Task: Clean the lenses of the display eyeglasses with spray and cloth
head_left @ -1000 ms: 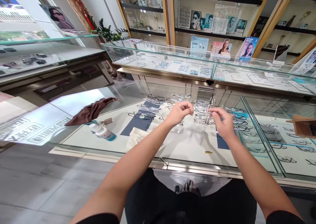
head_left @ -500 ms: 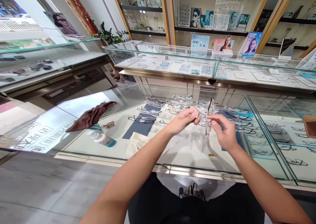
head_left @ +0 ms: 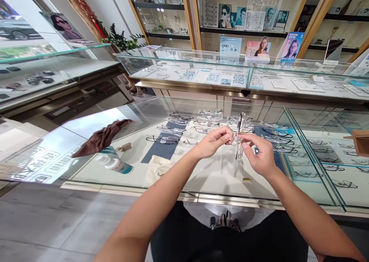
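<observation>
A pair of eyeglasses [head_left: 238,137] stands edge-on above the glass counter, held between the thumb and forefinger of my right hand [head_left: 260,153]. Just left of the frame is my left hand [head_left: 215,142], its fingers curled into a pinch. Whatever those fingers hold, if anything, is hidden. Below the eyeglasses a small gold-coloured piece [head_left: 247,179] lies on the counter. To the left are a cream cloth [head_left: 158,169], a white spray bottle [head_left: 115,164] lying on its side, and a crumpled brown cloth [head_left: 102,138].
Several eyeglasses [head_left: 165,139] lie in rows in the glass display counter [head_left: 201,194]. A wooden box [head_left: 360,142] sits at the right. Farther back are another display case [head_left: 187,85] and small advertising stands [head_left: 257,50]. A brown tag [head_left: 124,146] lies near the bottle.
The view has shifted slightly. Both hands stay close together at the eyeglasses, and the right thumb and forefinger have shifted a little on the frame.
</observation>
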The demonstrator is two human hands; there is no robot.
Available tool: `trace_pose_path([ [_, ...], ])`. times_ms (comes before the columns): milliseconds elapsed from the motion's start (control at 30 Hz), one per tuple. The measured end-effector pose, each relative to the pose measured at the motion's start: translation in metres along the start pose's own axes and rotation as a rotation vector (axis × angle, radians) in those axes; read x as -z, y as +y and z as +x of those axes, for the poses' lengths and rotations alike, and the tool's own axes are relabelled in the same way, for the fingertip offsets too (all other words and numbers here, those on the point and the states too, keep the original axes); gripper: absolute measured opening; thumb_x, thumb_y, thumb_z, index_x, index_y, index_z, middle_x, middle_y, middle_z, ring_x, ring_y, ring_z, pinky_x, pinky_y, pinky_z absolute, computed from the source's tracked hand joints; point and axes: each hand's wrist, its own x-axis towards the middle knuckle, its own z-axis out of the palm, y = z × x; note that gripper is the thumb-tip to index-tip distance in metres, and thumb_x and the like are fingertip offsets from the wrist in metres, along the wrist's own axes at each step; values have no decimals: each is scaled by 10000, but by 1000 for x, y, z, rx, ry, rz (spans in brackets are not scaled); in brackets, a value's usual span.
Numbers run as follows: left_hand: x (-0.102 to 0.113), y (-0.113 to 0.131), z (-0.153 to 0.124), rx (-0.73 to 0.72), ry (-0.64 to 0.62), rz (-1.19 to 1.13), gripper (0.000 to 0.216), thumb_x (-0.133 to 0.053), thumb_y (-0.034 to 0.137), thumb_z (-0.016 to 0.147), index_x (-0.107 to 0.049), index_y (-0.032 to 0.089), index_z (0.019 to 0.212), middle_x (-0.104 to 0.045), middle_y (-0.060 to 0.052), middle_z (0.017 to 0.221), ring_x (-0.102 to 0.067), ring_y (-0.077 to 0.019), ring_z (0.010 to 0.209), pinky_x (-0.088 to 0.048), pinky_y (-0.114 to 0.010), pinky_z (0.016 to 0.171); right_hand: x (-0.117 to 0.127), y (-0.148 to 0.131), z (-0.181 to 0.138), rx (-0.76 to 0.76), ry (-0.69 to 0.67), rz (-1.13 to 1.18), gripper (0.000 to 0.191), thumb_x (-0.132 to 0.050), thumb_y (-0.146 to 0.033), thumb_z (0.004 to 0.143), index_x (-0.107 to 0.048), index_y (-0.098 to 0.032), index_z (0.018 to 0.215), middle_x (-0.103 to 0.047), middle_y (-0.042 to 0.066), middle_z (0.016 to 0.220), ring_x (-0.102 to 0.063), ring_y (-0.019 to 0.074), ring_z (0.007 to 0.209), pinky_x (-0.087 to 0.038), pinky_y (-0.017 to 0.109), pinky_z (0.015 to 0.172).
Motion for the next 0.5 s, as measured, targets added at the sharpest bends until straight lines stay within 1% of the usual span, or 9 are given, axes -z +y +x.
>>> trace_pose_path([
  [233, -3, -1, -1, 23, 11, 8, 472, -631, 636, 980, -614, 179, 867, -599, -24, 822, -547, -154, 782, -471, -304, 776, 1, -1, 0, -59, -36, -10, 239, -563, -311, 1010, -760, -261, 1135, -845, 53, 1079, -779, 203, 839, -614, 335, 718],
  [400, -5, -3, 0, 99, 60, -20, 477, -708, 639, 922, -646, 173, 839, -622, -18, 776, -568, -156, 769, -489, -308, 779, 2, -3, 2, -52, -111, -30, 290, -527, -327, 1027, -759, -295, 1199, -839, 53, 1149, -783, 245, 973, -617, 409, 868],
  [500, -6, -5, 0, 136, 93, -76, 479, -774, 632, 867, -652, 171, 817, -634, -12, 766, -577, -148, 758, -494, -304, 777, 1, -3, 2, -31, -145, -53, 317, -524, -302, 1024, -753, -300, 1243, -825, 53, 1217, -777, 257, 1042, -609, 427, 904],
])
